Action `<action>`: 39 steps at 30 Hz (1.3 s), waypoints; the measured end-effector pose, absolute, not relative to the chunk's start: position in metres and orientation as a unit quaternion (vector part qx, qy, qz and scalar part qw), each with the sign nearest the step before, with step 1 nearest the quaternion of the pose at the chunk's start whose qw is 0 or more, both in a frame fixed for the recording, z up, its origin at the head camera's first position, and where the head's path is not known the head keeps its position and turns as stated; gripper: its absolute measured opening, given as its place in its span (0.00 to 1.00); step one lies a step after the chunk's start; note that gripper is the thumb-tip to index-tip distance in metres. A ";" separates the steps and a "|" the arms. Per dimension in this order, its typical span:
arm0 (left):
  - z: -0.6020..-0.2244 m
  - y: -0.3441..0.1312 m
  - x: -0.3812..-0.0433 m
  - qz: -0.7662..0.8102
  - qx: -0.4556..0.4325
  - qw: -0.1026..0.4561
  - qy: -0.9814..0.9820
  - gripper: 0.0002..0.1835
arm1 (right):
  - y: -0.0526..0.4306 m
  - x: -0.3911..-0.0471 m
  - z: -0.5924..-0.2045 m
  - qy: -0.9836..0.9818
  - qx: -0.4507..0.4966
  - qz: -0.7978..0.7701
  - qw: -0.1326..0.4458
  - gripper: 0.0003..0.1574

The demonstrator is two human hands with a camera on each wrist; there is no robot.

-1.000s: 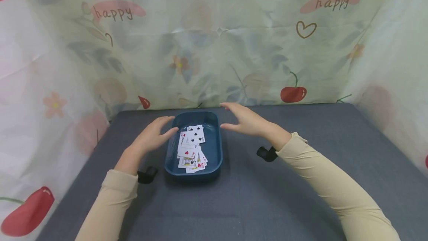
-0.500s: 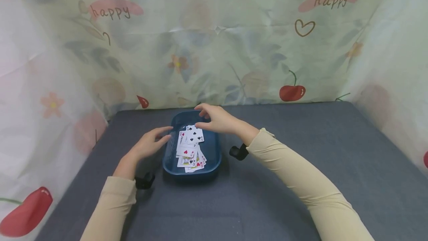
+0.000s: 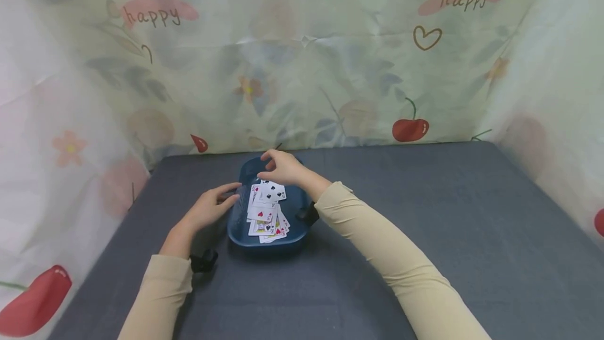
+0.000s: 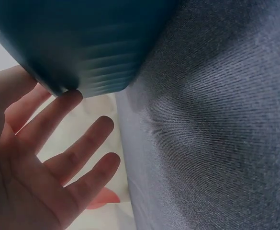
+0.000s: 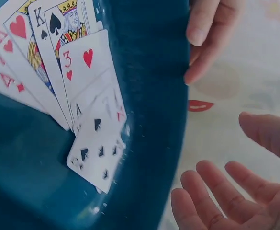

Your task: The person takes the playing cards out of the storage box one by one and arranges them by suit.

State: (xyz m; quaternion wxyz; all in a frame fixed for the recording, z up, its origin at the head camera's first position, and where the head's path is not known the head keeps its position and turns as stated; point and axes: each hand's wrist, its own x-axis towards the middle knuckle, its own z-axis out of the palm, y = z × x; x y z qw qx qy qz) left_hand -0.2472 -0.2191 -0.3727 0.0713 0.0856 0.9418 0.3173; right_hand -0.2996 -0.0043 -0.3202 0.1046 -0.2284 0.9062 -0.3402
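Head view: the left hand [image 3: 209, 206] is at the near-left side of a blue tray [image 3: 294, 201], while the right hand [image 3: 285, 168] hangs over its far part. The tray lies just to the right of the left hand, with a loose pile of playing cards [image 3: 266, 211] inside it, between the two wrists. The left hand's fingers are parted and gently bent, the thumb and index finger right at the tray's rim; the left wrist view shows the other fingers spread free, with no grip closed round anything. The right hand is loosely cupped, thumb well away from the fingers, and has hold of nothing (whether a fingertip meets the rim, I cannot tell). From the right wrist, the face-up cards can be read: the king of hearts [image 5: 22, 52], king of spades [image 5: 51, 52], three of hearts [image 5: 92, 62], ace of diamonds [image 5: 15, 91], and, closest to the right hand, a numbered spade card [image 5: 96, 153] whose corner is blurred. Dark grey cloth [image 3: 264, 298] spreads beneath both hands, and a curtain [image 3: 330, 67] printed with cherries and "happy" hangs beyond them.
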 end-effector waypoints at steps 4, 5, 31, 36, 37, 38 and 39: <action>-0.372 -0.219 -0.247 0.320 0.083 0.075 0.941 0.26 | -0.013 -0.303 -0.329 0.912 -0.186 -0.349 0.107 0.30; -0.372 -0.219 -0.246 0.321 0.083 0.075 0.941 0.26 | -0.015 -0.304 -0.332 0.913 -0.177 -0.351 0.106 0.30; -0.373 -0.218 -0.246 0.334 0.090 0.072 0.936 0.26 | -0.028 -0.307 -0.377 0.976 -0.081 -0.177 0.093 0.44; -0.372 -0.219 -0.245 0.334 0.089 0.070 0.936 0.26 | -0.030 -0.309 -0.376 0.977 -0.089 -0.170 0.096 0.43; -0.372 -0.219 -0.245 0.334 0.089 0.070 0.936 0.26 | -0.030 -0.309 -0.376 0.977 -0.088 -0.170 0.096 0.42; -0.372 -0.219 -0.245 0.335 0.089 0.071 0.935 0.26 | -0.030 -0.309 -0.376 0.977 -0.085 -0.171 0.098 0.41; -0.372 -0.219 -0.245 0.334 0.089 0.071 0.936 0.26 | -0.030 -0.309 -0.375 0.976 -0.081 -0.175 0.100 0.41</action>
